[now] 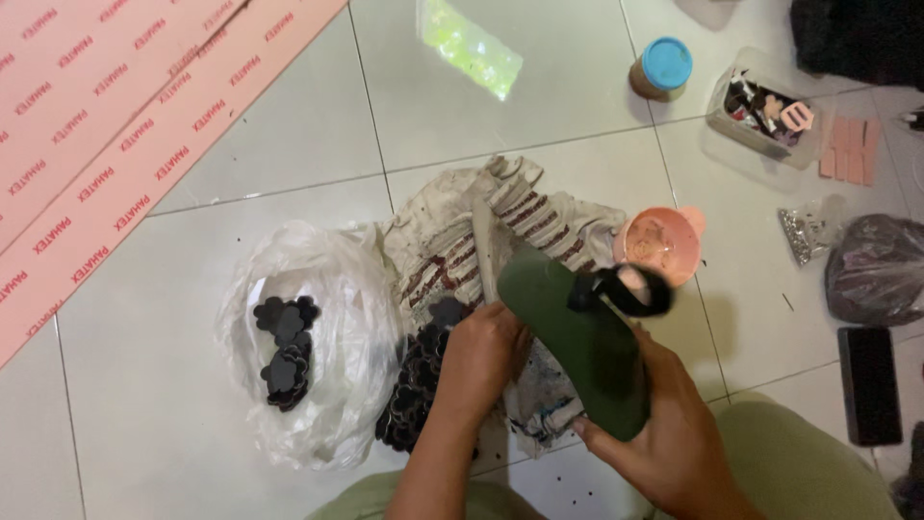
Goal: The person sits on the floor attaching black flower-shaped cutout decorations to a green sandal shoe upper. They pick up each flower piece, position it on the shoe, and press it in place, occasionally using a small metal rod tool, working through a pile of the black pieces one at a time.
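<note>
My right hand holds a dark green shoe sole from below at its near end, tilted up off the floor. A black strap with a pale ornament sits blurred at the sole's far end. My left hand is closed beside the sole's left edge, gripping a thin grey stick or brush that points away from me. Under both hands lies a stained white and dark red cloth.
A clear plastic bag holds black flower-shaped cutouts, with more piled on the cloth. A pink bowl, a blue-lidded jar, a clear box of trims, pink sheets and a dark bag surround me.
</note>
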{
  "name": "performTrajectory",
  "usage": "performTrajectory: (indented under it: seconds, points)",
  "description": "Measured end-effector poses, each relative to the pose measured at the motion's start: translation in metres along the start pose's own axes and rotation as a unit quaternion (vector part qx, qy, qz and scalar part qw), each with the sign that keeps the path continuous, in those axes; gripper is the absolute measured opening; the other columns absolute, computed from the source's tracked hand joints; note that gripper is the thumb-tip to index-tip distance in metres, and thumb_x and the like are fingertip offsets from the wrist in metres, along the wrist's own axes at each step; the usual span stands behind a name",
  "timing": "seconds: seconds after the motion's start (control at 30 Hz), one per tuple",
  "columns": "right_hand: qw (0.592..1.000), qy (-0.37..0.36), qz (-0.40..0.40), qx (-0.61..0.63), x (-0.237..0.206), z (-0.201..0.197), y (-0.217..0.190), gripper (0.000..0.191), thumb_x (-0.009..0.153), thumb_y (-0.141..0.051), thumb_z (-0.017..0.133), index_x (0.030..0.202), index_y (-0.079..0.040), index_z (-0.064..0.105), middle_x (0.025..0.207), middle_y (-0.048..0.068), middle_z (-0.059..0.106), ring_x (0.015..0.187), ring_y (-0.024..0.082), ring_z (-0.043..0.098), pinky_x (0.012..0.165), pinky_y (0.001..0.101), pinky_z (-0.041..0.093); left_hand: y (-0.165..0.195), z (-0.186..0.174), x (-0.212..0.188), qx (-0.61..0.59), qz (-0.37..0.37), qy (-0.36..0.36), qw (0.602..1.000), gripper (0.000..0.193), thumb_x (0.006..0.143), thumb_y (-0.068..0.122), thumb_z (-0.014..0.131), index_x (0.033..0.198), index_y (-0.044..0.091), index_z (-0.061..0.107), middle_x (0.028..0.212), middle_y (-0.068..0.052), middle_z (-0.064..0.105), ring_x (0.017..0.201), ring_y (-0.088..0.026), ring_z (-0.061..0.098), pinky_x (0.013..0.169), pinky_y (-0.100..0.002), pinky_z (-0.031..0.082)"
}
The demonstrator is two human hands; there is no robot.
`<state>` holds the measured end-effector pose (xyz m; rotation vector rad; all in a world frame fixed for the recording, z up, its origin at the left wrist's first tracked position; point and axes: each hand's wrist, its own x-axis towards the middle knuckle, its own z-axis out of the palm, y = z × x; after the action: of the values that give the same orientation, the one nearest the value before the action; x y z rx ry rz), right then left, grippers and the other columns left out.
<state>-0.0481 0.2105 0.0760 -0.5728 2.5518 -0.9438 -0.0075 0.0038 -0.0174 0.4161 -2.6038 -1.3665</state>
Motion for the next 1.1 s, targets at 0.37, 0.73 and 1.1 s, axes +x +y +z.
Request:
performTrajectory:
  seconds: [0.37, 0.73, 1.1]
  points:
    - [0.995, 0.008, -0.097, -0.013, 0.0, -0.003, 0.006, 0.087, 0.065, -0.018, 0.087, 0.14, 0.0, 0.047, 0.132, 0.018, 0.06, 0.122, 0.028, 0.059, 0.104, 0.0406, 0.043, 0.01, -0.008, 0.003, -0.053, 0.013, 0.045, 0.998, 0.014, 0.091, 0.015, 0.074, 0.103, 0.008, 0.073, 0.102, -0.013, 0.075, 0.093, -0.034, 0.073, 0.078, -0.042, 0.059]
    - [0.97, 0.062, 0.105, -0.211, 0.022, 0.04, 0.019, 0.102, 0.067, -0.038, 0.087, 0.149, -0.003, 0.037, 0.133, 0.022, 0.054, 0.128, 0.041, 0.048, 0.11, 0.0517, 0.035, 0.021, -0.022, 0.006, -0.128, 0.036, 0.045, 0.99, 0.013, 0.094, 0.011, 0.071, 0.107, 0.01, 0.074, 0.103, -0.011, 0.077, 0.091, -0.03, 0.075, 0.076, -0.037, 0.06]
    - [0.969, 0.191, -0.131, -0.087, 0.018, 0.03, -0.009, 0.073, 0.077, -0.018, 0.084, 0.14, -0.002, 0.05, 0.135, 0.02, 0.059, 0.122, 0.033, 0.058, 0.105, 0.0429, 0.046, 0.026, -0.052, -0.003, -0.286, -0.065, 0.119, 0.949, 0.01, 0.091, 0.006, 0.075, 0.099, 0.002, 0.08, 0.098, -0.005, 0.082, 0.083, -0.011, 0.076, 0.075, -0.026, 0.059]
